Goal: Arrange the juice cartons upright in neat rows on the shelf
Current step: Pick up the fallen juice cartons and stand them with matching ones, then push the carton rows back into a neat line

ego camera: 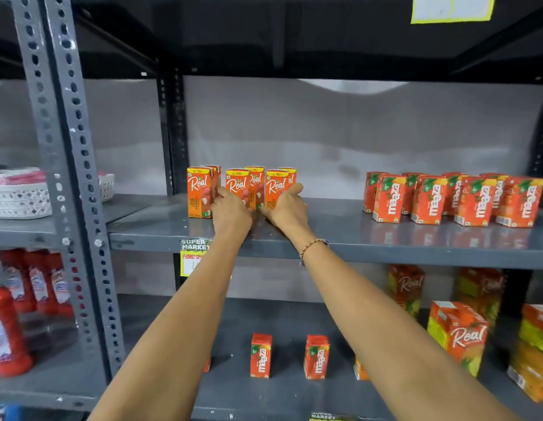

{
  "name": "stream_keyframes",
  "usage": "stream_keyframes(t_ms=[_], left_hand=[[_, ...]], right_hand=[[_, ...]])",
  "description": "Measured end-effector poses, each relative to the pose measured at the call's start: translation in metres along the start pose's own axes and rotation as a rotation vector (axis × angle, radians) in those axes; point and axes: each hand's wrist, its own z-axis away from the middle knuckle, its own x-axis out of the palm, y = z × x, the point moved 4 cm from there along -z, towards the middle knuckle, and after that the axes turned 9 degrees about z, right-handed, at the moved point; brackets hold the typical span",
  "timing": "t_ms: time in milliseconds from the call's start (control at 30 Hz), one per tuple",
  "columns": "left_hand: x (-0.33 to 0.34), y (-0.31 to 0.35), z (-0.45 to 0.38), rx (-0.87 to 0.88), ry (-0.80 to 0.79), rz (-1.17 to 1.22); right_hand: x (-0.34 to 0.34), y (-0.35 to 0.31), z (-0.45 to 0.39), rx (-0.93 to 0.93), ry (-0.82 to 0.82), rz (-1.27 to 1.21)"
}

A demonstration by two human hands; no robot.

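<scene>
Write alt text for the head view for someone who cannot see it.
Both hands, left hand and right hand, reach to a group of upright Real juice cartons on the middle shelf. Upright Maaza cartons stand in rows further right.

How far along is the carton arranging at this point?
Done: six small orange Real litchi cartons stand upright in two rows on the grey metal shelf. In hand: left hand and right hand squaring the front row. Left: closing uneven gaps; orange Maaza cartons already stand in rows.
</scene>
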Motion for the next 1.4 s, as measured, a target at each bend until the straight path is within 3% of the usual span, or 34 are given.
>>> stream_keyframes(t_ms=[167, 733, 1000, 1100, 1200, 1300, 1400], left_hand=[[0.009, 0.01, 0.0, 0.031, -0.069, 0.002], [0.011, 0.012, 0.008, 0.073, -0.065, -0.006], [0.007, 0.012, 0.009, 0.044, -0.088, 0.019], [-0.001, 0.012, 0.017, 0.036, -0.003, 0.007], [-0.008, 0.018, 0.03, 0.198, 0.172, 0.089], [0.001, 0.035, 0.039, 0.34, 0.097, 0.266], [0.02, 0.058, 0.045, 0.326, -0.025, 0.154]], right_hand=[[-0.011, 0.016, -0.003, 0.038, 0.024, 0.005], [-0.011, 0.014, 0.004, 0.012, 0.054, 0.023], [-0.021, 0.019, 0.006, 0.054, -0.021, -0.037], [-0.047, 0.049, 0.005, 0.129, -0.023, 0.04], [-0.089, 0.103, 0.002, 0.198, 0.132, 0.222], [-0.121, 0.145, 0.0, 0.307, 0.203, 0.212], [-0.134, 0.155, -0.008, 0.343, 0.126, 0.217]])
